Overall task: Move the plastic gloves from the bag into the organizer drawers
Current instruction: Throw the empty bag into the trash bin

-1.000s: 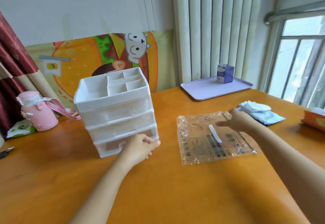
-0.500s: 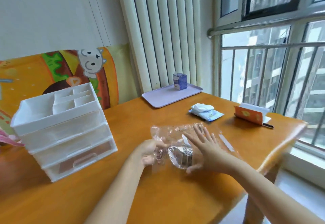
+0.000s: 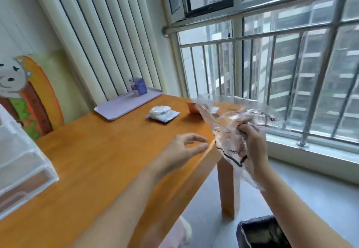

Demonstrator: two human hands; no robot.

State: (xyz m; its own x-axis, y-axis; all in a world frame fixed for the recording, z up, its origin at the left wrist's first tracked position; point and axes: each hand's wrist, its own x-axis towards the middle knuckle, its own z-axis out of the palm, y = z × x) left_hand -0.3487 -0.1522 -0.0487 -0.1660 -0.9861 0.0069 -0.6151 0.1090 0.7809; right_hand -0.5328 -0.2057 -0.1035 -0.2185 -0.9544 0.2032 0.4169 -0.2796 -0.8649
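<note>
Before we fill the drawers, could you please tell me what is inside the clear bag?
Through the clear bag only crumpled transparent film and dark print show. Single items cannot be made out, and the right hand gripping it covers part.

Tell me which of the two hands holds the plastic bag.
The right hand grips the plastic bag; the left hand hovers beside it, open and empty.

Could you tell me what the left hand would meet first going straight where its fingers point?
Probably the clear plastic bag held by the right hand, though depth is unclear.
</note>
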